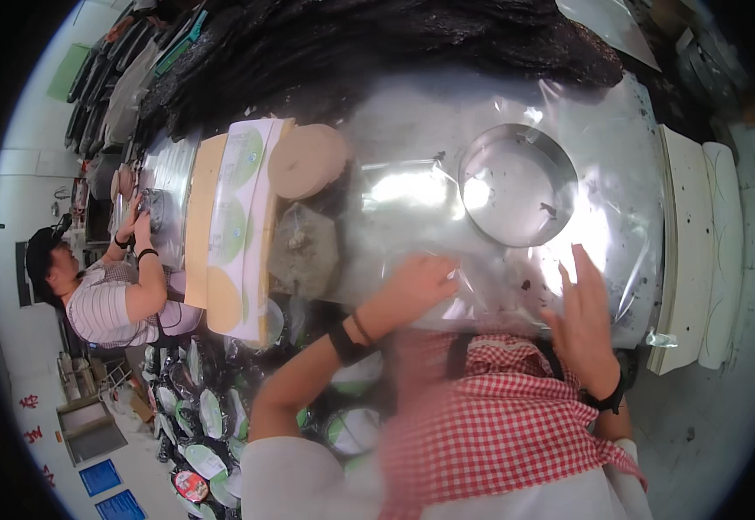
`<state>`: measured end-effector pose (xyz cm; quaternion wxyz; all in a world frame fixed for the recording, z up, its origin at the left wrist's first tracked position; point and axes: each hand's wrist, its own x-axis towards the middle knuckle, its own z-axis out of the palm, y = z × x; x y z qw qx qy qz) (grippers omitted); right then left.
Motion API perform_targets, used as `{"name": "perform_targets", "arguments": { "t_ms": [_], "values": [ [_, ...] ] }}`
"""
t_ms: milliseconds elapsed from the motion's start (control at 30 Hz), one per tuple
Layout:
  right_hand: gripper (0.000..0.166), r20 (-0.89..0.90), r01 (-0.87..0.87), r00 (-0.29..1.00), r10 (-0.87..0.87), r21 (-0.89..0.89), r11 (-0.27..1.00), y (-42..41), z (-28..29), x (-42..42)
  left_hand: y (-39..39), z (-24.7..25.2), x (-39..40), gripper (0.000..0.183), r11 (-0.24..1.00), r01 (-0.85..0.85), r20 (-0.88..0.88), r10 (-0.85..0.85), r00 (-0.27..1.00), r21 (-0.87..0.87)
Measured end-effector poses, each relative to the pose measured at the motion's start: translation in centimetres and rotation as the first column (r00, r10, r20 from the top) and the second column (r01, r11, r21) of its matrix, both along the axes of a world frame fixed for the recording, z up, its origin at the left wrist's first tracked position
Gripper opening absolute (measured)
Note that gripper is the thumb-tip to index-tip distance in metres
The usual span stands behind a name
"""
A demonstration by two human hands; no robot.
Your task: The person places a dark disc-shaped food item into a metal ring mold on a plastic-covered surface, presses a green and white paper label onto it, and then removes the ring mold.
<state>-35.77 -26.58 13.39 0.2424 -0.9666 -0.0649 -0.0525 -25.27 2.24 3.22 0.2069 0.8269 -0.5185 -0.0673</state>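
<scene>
On the metal tabletop lies a sheet of clear plastic film (410,188), wrinkled and glaring under the light. A round metal ring (572,195) sits on it, with a few dark flakes inside and around. My left hand (420,286) is at the film's near edge, lower left of the ring; it is blurred, its fingers slightly apart, and whether it touches the film is hard to tell. My right hand (585,318) is below and right of the ring, palm turned inward, fingers extended and apart, holding nothing.
A large dark fibrous mass (384,45), seaweed-like, lies along the far side. To the left are round tan discs (309,161), a clear plastic bag (306,253) and printed label sheets (241,227). Black wrapped packages (212,416) pile below. Another person (111,286) works at far left.
</scene>
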Motion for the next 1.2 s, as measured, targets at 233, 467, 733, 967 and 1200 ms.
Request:
{"name": "perform_targets", "arguments": {
  "t_ms": [233,467,733,967,1200],
  "values": [
    [0.061,-0.567,-0.245,0.773,0.285,0.148,0.958,-10.0,2.9,5.9,7.7,5.9,10.3,0.045,0.763,-0.645,-0.427,0.568,0.704,-0.049],
    [0.040,0.388,-0.129,0.898,0.207,-0.216,0.968,-12.4,3.8,35.4,11.1,2.4,15.2,0.057,0.722,-0.683,0.488,0.558,0.671,0.114],
    [0.077,-0.006,-0.288,0.955,0.297,-0.263,0.921,-12.9,0.4,48.6,12.1,3.8,16.3,0.063,0.706,-0.664,0.522,0.480,0.705,0.247],
    [0.050,-0.139,-0.229,0.966,0.216,-0.086,0.969,-14.1,1.7,49.0,14.1,5.1,17.6,0.055,0.773,-0.616,0.329,0.547,0.769,0.154],
    [0.025,0.108,-0.164,0.975,0.193,-0.229,0.959,-12.7,1.0,48.4,14.3,7.6,17.8,0.025,0.699,-0.715,0.676,0.530,0.512,-0.005]
  ]
}}
